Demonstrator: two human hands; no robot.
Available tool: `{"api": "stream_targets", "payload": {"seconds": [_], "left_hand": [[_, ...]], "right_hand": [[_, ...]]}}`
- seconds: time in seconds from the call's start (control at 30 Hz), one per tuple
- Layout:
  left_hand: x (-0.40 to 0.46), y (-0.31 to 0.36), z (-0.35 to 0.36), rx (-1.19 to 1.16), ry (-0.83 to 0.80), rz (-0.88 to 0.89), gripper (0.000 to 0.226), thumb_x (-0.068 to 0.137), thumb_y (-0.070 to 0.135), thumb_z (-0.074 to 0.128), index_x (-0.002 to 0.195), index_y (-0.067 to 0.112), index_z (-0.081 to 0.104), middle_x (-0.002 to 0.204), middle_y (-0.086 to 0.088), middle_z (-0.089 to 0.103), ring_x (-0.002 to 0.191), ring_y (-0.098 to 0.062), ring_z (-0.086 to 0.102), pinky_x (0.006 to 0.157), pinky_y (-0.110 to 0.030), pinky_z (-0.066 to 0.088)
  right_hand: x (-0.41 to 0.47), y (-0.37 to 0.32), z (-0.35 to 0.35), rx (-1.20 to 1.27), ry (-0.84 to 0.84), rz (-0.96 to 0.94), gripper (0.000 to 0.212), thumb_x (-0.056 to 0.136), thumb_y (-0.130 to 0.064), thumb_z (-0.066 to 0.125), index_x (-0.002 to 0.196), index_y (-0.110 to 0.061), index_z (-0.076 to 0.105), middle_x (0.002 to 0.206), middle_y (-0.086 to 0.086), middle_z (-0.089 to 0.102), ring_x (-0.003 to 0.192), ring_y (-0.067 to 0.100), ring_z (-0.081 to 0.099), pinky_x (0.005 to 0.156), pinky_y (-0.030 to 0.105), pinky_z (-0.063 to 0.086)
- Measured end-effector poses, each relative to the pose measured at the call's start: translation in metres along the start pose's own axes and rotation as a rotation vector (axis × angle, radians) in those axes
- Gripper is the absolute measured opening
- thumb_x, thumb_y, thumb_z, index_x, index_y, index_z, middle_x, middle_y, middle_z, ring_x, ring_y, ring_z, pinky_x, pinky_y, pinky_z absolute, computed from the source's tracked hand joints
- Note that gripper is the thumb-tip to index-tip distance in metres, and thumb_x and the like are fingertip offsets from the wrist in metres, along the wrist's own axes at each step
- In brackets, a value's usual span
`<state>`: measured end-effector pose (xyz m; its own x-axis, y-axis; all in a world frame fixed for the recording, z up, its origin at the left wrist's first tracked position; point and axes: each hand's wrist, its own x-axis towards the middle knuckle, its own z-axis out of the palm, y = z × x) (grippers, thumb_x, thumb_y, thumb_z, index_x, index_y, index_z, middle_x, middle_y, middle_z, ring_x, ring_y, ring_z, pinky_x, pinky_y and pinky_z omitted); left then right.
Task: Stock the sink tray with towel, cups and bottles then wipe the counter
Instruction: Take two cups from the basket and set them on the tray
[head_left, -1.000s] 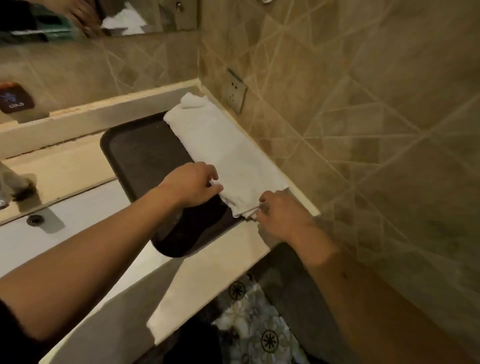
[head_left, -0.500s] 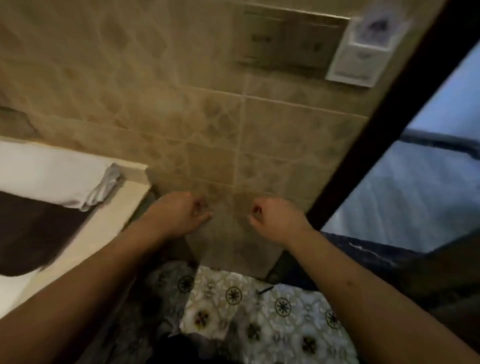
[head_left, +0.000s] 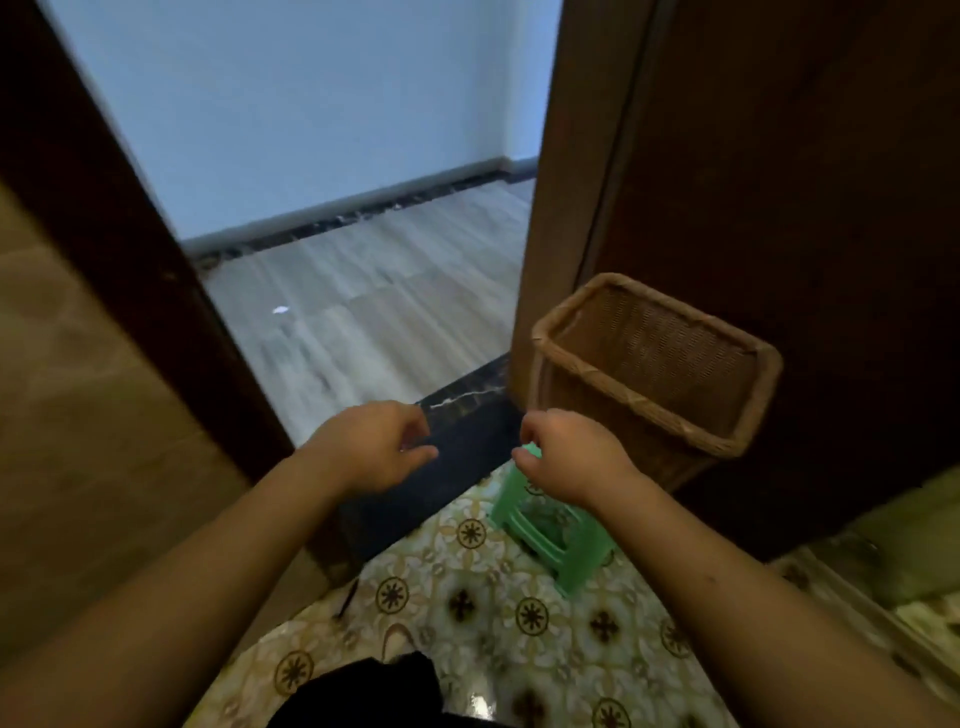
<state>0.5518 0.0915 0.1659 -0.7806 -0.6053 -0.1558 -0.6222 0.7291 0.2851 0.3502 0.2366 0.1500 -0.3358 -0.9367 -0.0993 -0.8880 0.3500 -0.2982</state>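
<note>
Two big things first: dark door (head_left: 779, 182) right, wicker basket (head_left: 655, 371) by it, green stool (head_left: 553, 527) nearer. Our left hand (head_left: 370, 447) & right hand (head_left: 569, 454) hang loosely curled, holding nothing. Tray, towel etc. out of view.

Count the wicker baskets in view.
1. The wicker basket stands on the floor against the dark wooden door, beyond the green stool. Others may be out of frame.

The right hand (head_left: 566, 457) covers the green stool's (head_left: 558, 530) top; the dark shape (head_left: 363, 691) at the bottom edge is cut off.
</note>
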Motion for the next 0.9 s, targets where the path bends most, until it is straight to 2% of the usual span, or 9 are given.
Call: {"api": "stream_targets", "payload": {"seconds": [0.17,0.37,0.6,0.7,0.83,0.9], "left_hand": [[0.095,0.070,0.009,0.022,-0.075,0.221,0.030,0.087,0.052,0.062,0.104,0.028,0.066,0.099,0.006,0.069,0.089,-0.014,0.064,0.080,-0.037,0.055],[0.229,0.131,0.030,-0.079,-0.099,0.379,0.021,0.086,0.049,0.065,0.097,0.031,0.067,0.090,0.011,0.068,0.083,-0.011,0.064,0.074,-0.033,0.053],[0.377,0.162,0.059,-0.105,-0.199,0.425,0.010,0.087,0.044,0.064,0.089,0.035,0.063,0.081,0.013,0.063,0.079,-0.008,0.059,0.067,-0.029,0.043],[0.425,0.163,0.077,-0.085,-0.307,0.364,0.008,0.088,0.042,0.062,0.085,0.034,0.062,0.082,0.011,0.064,0.077,-0.007,0.057,0.062,-0.026,0.038],[0.465,0.160,0.110,0.061,-0.411,0.383,0.026,0.093,0.046,0.052,0.100,0.027,0.069,0.085,0.006,0.063,0.081,-0.015,0.057,0.073,-0.031,0.046],[0.476,0.163,0.124,0.110,-0.470,0.386,0.030,0.094,0.048,0.052,0.110,0.027,0.066,0.096,0.004,0.064,0.091,-0.018,0.059,0.083,-0.034,0.049]], "right_hand": [[-0.004,0.087,-0.032,-0.007,0.030,0.191,0.026,0.090,-0.043,0.060,0.105,-0.022,0.066,0.101,0.001,0.067,0.093,0.022,0.064,0.076,0.037,0.054],[0.028,0.191,-0.050,0.013,0.012,0.410,0.020,0.090,-0.046,0.059,0.098,-0.028,0.063,0.095,-0.005,0.062,0.087,0.016,0.061,0.070,0.035,0.054],[0.092,0.283,-0.060,0.067,-0.081,0.571,0.014,0.090,-0.043,0.060,0.088,-0.029,0.061,0.085,-0.006,0.066,0.082,0.018,0.064,0.070,0.040,0.057],[0.123,0.313,-0.054,0.098,-0.122,0.604,0.011,0.091,-0.041,0.061,0.087,-0.031,0.060,0.085,-0.007,0.064,0.080,0.016,0.063,0.068,0.037,0.056],[0.158,0.342,-0.036,0.151,-0.198,0.634,0.008,0.092,-0.037,0.062,0.088,-0.031,0.061,0.089,-0.004,0.064,0.084,0.018,0.061,0.068,0.032,0.050],[0.171,0.353,-0.023,0.174,-0.256,0.642,0.007,0.093,-0.036,0.063,0.090,-0.029,0.062,0.090,-0.004,0.064,0.085,0.018,0.062,0.070,0.033,0.051]]}}
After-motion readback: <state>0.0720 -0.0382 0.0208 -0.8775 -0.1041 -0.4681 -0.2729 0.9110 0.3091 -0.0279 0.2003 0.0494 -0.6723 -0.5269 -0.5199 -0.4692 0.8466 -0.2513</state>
